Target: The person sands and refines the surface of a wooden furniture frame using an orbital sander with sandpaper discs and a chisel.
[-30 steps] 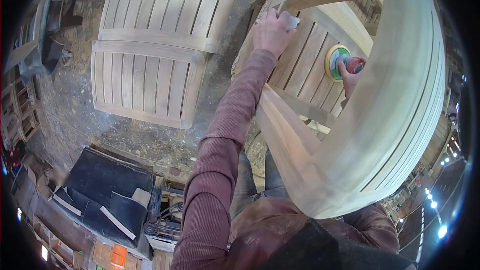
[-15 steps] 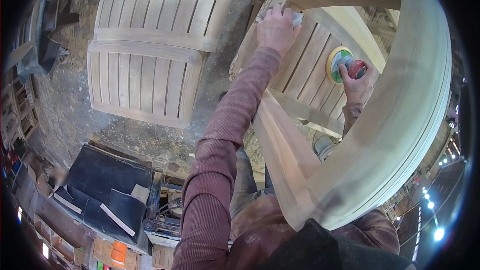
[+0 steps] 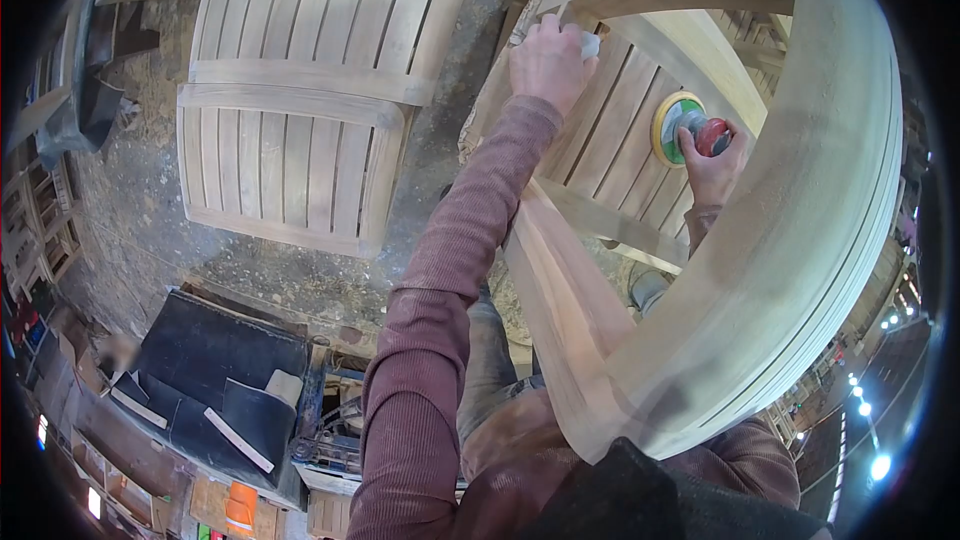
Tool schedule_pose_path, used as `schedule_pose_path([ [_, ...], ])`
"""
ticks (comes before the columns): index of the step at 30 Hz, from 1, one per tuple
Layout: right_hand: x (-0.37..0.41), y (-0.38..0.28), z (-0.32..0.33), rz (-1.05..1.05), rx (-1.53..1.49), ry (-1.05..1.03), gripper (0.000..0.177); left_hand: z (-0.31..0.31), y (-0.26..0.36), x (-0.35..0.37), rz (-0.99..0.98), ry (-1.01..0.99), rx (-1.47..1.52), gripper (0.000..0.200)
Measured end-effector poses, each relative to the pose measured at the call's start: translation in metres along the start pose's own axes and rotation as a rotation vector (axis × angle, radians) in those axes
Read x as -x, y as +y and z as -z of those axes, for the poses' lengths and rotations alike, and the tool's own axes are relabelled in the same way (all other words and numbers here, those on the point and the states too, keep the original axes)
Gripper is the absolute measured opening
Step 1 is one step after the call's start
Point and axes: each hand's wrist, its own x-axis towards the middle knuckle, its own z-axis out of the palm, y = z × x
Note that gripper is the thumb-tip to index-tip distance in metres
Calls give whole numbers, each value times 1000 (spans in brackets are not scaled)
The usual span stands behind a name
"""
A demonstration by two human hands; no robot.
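My left hand (image 3: 550,62) is closed, knuckles up, near the far corner of a slatted wooden chair seat (image 3: 628,105). A small whitish piece (image 3: 590,45) sticks out beside its thumb; its kind cannot be made out. My right hand (image 3: 718,165) grips the red body of a round disc sander (image 3: 680,130) with a yellow-and-green pad. The sander stands tilted on its edge, over the slats. A broad curved wooden frame part (image 3: 760,240) rises close to me and hides part of my right arm.
Two slatted wooden panels (image 3: 285,165) lie on the stained floor to the left. A black-covered bench (image 3: 215,360) with pale strips stands at lower left. An orange object (image 3: 240,507) sits by it. A shoe (image 3: 648,290) shows under the chair.
My left hand has shifted slightly down and to the left with the whitish piece. My right hand and the sander stay almost in place.
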Motion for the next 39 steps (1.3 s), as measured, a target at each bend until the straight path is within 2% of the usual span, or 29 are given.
schedule_pose_path([
  [3,0,-1,3,-41,-13,-75,59,3,-2,5,10,-21,9,33],
  [8,0,4,-2,-17,-10,-39,62,17,-6,21,31,-55,-5,32],
  [11,-1,14,-5,-26,-56,-60,62,28,-18,38,38,-86,119,35],
  [13,-3,15,-3,-57,-79,-116,62,36,-28,55,8,5,392,39],
  [17,-24,24,-14,-62,-137,-262,63,60,-36,98,48,110,510,40],
  [18,-31,18,-17,-54,-151,-297,64,64,-41,109,105,157,544,39],
  [20,-46,-52,-15,-88,72,-316,65,70,-49,134,159,198,579,39],
  [22,-57,-80,-30,-86,75,-317,63,76,-59,161,325,206,641,41],
  [25,-68,-114,-35,-121,99,-362,59,81,-71,202,434,214,704,40],
  [27,-67,-119,-35,-161,124,-407,57,85,-76,223,459,207,706,39],
  [32,-61,-131,-27,-103,261,-547,60,81,-82,251,502,220,708,38],
  [34,-70,-130,-32,-122,264,-522,61,79,-81,254,450,230,653,38],
  [39,-75,-113,-39,-123,264,-502,61,86,-78,246,467,229,684,38],
])
